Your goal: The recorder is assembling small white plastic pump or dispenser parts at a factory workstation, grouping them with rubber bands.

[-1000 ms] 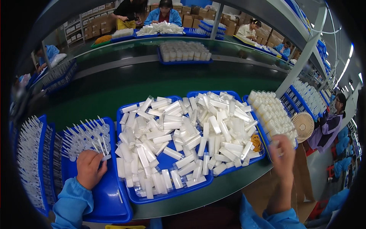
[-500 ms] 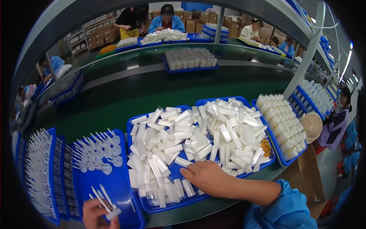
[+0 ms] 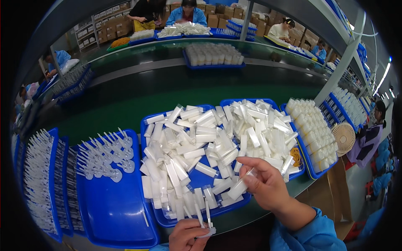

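Note:
Low in the middle, my left hand (image 3: pixel 189 235) is closed round the translucent base of a white stemmed piece (image 3: pixel 208 214); thin white stems stick up from it. My right hand (image 3: pixel 270 186) pinches a white sleeve (image 3: pixel 238 189) with a clear end, between thumb and fingers, over the near right part of the middle tray (image 3: pixel 167 224). Many similar sleeves (image 3: pixel 176 167) lie heaped there and in the tray beyond it. More stemmed pieces (image 3: pixel 111 154) stand grouped at the far end of the blue tray (image 3: pixel 109 209) on the left.
Stacked trays of stemmed pieces (image 3: pixel 42 180) stand far left. On the right are a tray of white bundled tubes (image 3: pixel 312 134), yellow rubber bands (image 3: pixel 295 155) and a beige fan (image 3: pixel 344 138). Behind runs a green belt (image 3: pixel 167 92) with another tray (image 3: pixel 215 56). Several co-workers sit beyond.
My right hand has lifted off the heap with a sleeve and moved right. My left hand has carried the stemmed piece rightward, from the left tray to before the middle tray.

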`<action>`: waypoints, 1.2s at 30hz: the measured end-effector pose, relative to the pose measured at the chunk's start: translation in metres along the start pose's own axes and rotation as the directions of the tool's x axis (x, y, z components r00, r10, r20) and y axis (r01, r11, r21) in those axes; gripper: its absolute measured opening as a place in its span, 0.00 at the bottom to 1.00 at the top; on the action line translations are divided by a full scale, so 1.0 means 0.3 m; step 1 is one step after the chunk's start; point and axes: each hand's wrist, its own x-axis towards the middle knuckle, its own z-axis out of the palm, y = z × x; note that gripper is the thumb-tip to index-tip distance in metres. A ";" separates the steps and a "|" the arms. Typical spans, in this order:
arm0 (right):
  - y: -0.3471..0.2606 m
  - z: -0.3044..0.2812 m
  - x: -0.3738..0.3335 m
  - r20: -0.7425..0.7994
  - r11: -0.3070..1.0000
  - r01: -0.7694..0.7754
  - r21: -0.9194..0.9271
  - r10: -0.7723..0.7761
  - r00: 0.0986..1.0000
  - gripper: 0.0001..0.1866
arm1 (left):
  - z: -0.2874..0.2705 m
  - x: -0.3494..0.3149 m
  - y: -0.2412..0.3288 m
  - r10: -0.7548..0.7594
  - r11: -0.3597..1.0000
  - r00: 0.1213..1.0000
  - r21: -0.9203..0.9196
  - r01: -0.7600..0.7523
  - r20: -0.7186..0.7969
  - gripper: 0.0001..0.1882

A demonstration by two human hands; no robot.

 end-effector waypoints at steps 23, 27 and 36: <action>0.020 -0.065 -0.009 0.244 0.919 -0.293 0.265 0.230 0.942 0.18 | 0.055 0.019 -0.011 0.000 0.994 0.980 -0.108 0.022 0.200 0.04; -0.042 -0.067 -0.019 0.257 0.776 0.234 -0.586 -0.097 0.962 0.17 | 0.054 0.014 -0.021 -0.020 0.999 0.976 0.044 0.011 0.218 0.04; -0.053 -0.076 -0.059 0.338 0.885 0.163 -0.436 -0.007 0.941 0.19 | 0.038 0.016 -0.041 0.196 0.974 0.935 -0.168 -0.151 0.296 0.09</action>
